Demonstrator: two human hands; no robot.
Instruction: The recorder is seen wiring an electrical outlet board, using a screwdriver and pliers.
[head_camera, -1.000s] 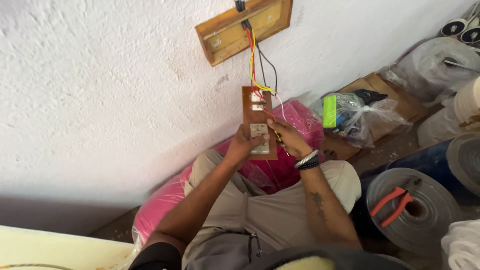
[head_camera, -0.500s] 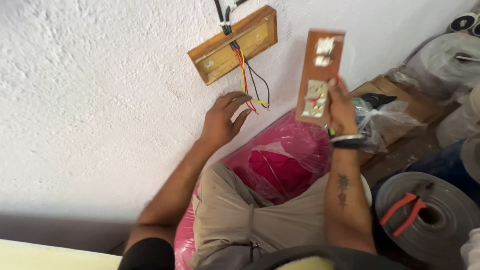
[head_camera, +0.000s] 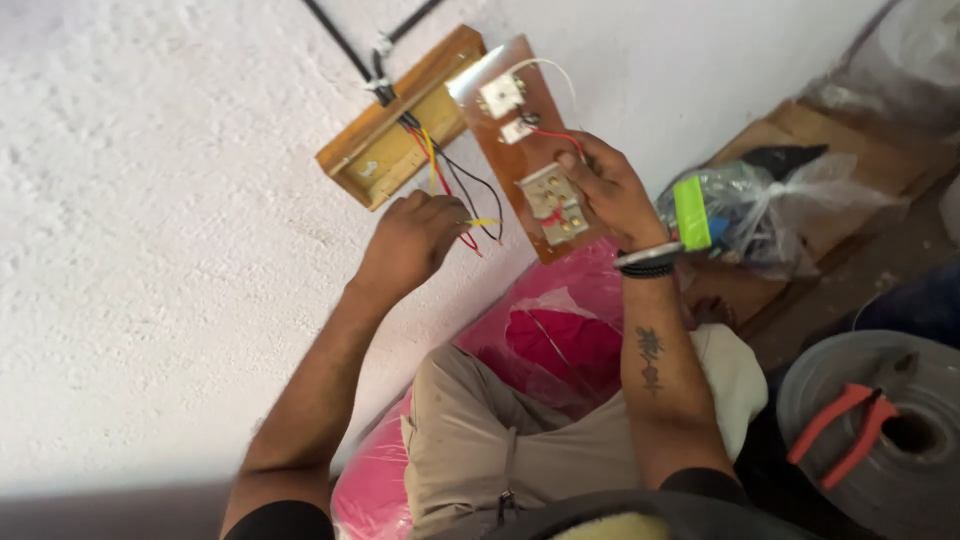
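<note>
While the brown switch plate (head_camera: 525, 150) was held up against the white wall, its back faced the camera, showing two small white fittings and a grey socket block with brass terminals. It sat just right of the open wooden box (head_camera: 400, 120) fixed to the wall, touching or nearly touching the box's right end. The right hand (head_camera: 610, 190) gripped the plate at its lower right edge, fingers curled over it and thumb near the socket block. The left hand (head_camera: 415, 240) was loosely closed around the loose wires (head_camera: 465, 200), red, yellow and black, which ran out of the box; exactly which strands it pinched could not be told. To do this well, the wires seemingly wanted gathering clear of the box rim, and the plate needed steadying so no strand got trapped. Farther off lay a pink sack (head_camera: 560, 340), a clear plastic bag (head_camera: 770, 210), and orange-handled pliers (head_camera: 845, 425) resting on a grey roll (head_camera: 880, 480).
</note>
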